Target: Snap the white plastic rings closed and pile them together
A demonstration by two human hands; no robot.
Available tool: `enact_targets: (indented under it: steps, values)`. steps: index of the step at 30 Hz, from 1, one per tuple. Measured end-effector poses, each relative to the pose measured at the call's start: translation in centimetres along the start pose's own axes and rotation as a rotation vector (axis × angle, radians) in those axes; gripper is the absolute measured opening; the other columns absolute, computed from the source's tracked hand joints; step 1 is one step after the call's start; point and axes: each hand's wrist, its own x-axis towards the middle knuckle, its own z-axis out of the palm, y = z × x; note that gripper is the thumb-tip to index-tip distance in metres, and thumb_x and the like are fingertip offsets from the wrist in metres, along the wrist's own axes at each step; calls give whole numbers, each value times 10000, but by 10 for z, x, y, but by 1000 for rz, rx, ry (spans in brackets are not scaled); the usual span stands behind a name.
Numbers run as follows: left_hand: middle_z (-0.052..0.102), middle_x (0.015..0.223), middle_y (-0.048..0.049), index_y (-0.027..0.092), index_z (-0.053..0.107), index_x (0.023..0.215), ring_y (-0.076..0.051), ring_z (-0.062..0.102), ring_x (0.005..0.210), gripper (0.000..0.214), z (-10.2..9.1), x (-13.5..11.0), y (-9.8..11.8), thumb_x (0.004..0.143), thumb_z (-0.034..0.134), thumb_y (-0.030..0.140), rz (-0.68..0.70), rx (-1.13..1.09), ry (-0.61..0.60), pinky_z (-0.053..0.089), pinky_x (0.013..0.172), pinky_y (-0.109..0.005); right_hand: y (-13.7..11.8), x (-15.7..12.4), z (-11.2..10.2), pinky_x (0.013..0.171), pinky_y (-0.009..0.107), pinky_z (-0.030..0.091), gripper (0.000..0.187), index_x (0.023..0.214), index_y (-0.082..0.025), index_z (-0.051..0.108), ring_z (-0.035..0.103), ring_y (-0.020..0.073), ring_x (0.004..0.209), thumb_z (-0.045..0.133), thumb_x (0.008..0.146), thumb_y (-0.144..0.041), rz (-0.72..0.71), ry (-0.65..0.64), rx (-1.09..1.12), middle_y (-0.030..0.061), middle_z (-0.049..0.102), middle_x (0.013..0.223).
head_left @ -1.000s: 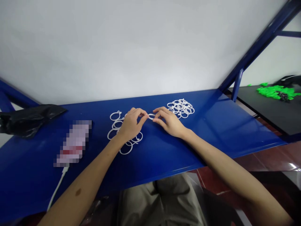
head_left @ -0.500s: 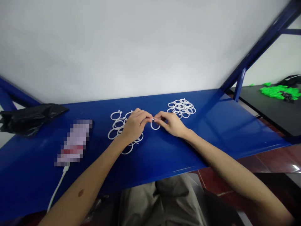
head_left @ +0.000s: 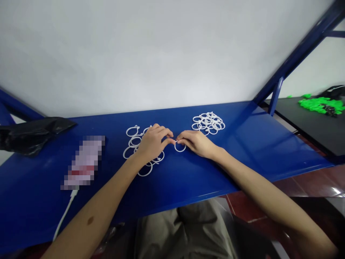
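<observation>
My right hand (head_left: 198, 142) pinches a white plastic curtain ring (head_left: 180, 150) at its top, with the loop hanging just in front of the fingers. Close on its left is my left hand (head_left: 154, 143), whose thumb tip reaches the top of that ring while the index finger stands apart from the thumb. Beneath and around my left hand lies a loose group of white rings (head_left: 145, 175) with small eyelets, partly covered by the hand. Beyond my right hand, a second, denser heap of white rings (head_left: 216, 126) rests on the blue table (head_left: 188, 176).
To the left are a pixelated phone-like object (head_left: 85, 158) with a white cable (head_left: 64, 216) and a black plastic bag (head_left: 35, 135). A white wall (head_left: 161, 54) stands behind. On the right, a dark table (head_left: 299, 118) carries bright green pieces (head_left: 320, 104).
My left index finger has lifted away from the thumb, opening the pinch. The ring in my right hand has shifted slightly right and toward me.
</observation>
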Motion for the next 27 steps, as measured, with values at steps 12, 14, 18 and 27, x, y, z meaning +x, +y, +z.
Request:
enact_targets:
  steps: [12, 14, 18, 27]
  values:
    - [708, 965, -155, 184, 664, 982, -368, 583, 969, 301, -19, -7, -28, 958, 521, 448, -376, 468, -164, 381, 821, -467, 68, -29, -75, 843, 398, 511, 223, 1053, -177, 726, 663, 258, 926, 580, 923, -284, 861, 507, -541, 119, 714, 1045]
    - [724, 973, -137, 199, 659, 960, -351, 593, 971, 216, -16, -8, -30, 951, 522, 365, -362, 429, -176, 380, 819, -454, 76, -35, -82, 833, 408, 514, 236, 1058, -187, 728, 672, 277, 945, 590, 910, -308, 1012, 498, -551, 122, 730, 1042]
    - [723, 874, -89, 222, 652, 910, -302, 590, 917, 152, -11, -8, -30, 930, 508, 267, -327, 392, -143, 384, 797, -421, 84, -40, -87, 826, 420, 527, 238, 1018, -199, 757, 687, 292, 950, 611, 878, -326, 1157, 421, -561, 127, 749, 1034]
    - [647, 794, -58, 225, 625, 764, -253, 516, 841, 173, -10, -4, -26, 905, 524, 236, -260, 320, -92, 380, 766, -401, 88, -42, -87, 837, 434, 527, 303, 1063, -206, 754, 695, 306, 985, 577, 909, -397, 1211, 374, -551, 156, 744, 1072]
